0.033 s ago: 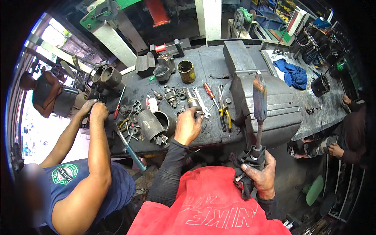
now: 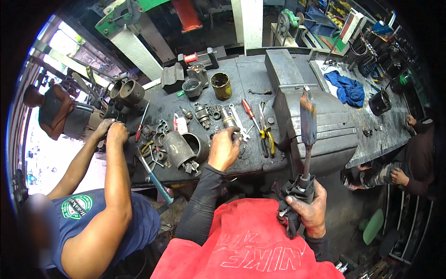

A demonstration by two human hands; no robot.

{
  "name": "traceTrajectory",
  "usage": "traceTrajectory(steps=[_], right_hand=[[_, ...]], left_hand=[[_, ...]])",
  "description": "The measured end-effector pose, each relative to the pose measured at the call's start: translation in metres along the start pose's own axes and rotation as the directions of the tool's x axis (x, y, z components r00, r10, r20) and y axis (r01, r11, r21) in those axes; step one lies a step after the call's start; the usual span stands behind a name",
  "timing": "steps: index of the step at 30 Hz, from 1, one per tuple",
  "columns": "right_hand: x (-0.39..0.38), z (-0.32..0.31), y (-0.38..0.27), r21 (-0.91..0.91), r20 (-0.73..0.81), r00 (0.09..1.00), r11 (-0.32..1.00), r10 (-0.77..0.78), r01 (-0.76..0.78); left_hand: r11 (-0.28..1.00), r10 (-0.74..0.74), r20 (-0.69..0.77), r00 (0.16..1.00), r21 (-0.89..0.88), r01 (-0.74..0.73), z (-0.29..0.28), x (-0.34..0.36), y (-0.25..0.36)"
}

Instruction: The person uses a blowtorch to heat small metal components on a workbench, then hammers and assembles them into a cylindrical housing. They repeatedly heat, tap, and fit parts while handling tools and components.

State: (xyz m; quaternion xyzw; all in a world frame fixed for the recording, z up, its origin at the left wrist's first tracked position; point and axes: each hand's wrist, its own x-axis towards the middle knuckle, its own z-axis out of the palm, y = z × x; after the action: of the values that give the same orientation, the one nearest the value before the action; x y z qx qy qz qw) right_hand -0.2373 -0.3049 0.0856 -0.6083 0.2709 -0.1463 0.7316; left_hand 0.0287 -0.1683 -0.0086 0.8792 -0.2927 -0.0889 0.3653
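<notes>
My left hand (image 2: pixel 224 151) rests at the bench's near edge, its fingers curled round the near end of a small cylindrical metal part (image 2: pixel 228 121). The palm side and fingertips are hidden. In my right hand (image 2: pixel 310 211) is a soldering iron, held upright by a grip wrapped in black cloth (image 2: pixel 297 190). Its thick, blackened head (image 2: pixel 308 118), brownish-orange on one side, stands in front of the large bench vise (image 2: pixel 320 130). Right of my left hand lie a combination wrench (image 2: pixel 238 123), a red-handled screwdriver (image 2: pixel 248 108) and yellow-black pliers (image 2: pixel 265 137).
Metal cylinder housings (image 2: pixel 179 149) and a blue-handled hammer (image 2: pixel 160 186) lie left. A yellowish can (image 2: pixel 220 86) stands farther back. A co-worker in a blue sleeveless shirt (image 2: pixel 102 214) works close on my left. A blue cloth (image 2: pixel 344 88) lies right; another person (image 2: pixel 418 158) sits beyond.
</notes>
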Motion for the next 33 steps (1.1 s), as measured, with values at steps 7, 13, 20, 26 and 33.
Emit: traceTrajectory(steps=[7, 13, 20, 26, 33], right_hand=[[0.001, -0.003, 0.005, 0.001, -0.007, 1.000, 1.000, 0.027, -0.027], [-0.003, -0.008, 0.013, 0.007, 0.001, 0.998, 0.998, 0.062, -0.062], [-0.003, -0.011, 0.016, -0.045, 0.053, 0.996, 0.997, 0.071, -0.068], [0.000, -0.008, 0.018, -0.077, 0.088, 0.992, 0.993, 0.093, -0.086], [-0.003, 0.000, 0.027, -0.038, 0.111, 0.989, 0.995, 0.096, -0.093]], left_hand=[[0.998, -0.042, -0.046, 0.998, 0.038, 0.044, 0.012, 0.042, -0.010], [0.990, -0.086, -0.015, 0.996, 0.109, 0.087, 0.002, 0.011, -0.015], [0.976, -0.207, -0.041, 0.978, 0.061, 0.209, 0.018, -0.098, -0.032], [0.983, -0.123, -0.142, 0.982, 0.118, 0.140, 0.042, -0.106, -0.077], [0.961, -0.139, -0.018, 0.990, 0.238, 0.140, 0.047, -0.098, -0.102]])
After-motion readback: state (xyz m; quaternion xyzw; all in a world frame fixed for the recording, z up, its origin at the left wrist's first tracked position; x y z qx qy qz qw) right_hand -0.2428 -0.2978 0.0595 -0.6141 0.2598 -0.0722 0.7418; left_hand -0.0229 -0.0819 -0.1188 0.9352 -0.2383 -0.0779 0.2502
